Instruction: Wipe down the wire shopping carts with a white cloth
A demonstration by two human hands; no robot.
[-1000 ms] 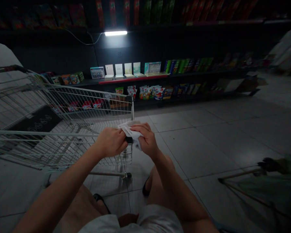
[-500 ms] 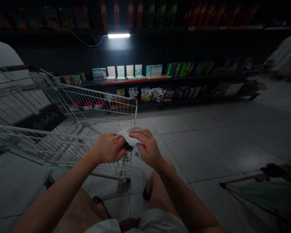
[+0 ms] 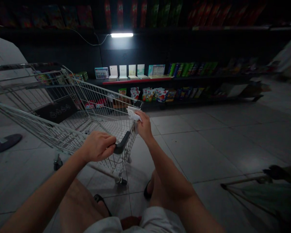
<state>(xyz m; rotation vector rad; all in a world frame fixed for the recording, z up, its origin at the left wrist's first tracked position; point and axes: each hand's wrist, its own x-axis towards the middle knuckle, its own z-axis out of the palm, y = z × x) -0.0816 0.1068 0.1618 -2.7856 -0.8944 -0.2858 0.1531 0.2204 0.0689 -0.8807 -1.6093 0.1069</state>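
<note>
A wire shopping cart [image 3: 70, 110] stands on the tiled floor at the left, empty as far as I can see. My left hand [image 3: 98, 146] is closed around the near corner of its rim, by a black bumper [image 3: 122, 145]. My right hand [image 3: 142, 124] is further along the front rim, fingers closed on a crumpled white cloth [image 3: 133, 113] pressed against the top wire.
Dark store shelves [image 3: 165, 79] with coloured packets and boxes run across the back under a strip light [image 3: 122, 35]. A second cart's handle [image 3: 257, 179] shows at the lower right. My feet in dark sandals [image 3: 147, 191] rest on the tiles below.
My hands, together at the cart's corner before, have parted. The right hand slid the cloth forward along the rim while the left kept its grip. The cart swung left.
</note>
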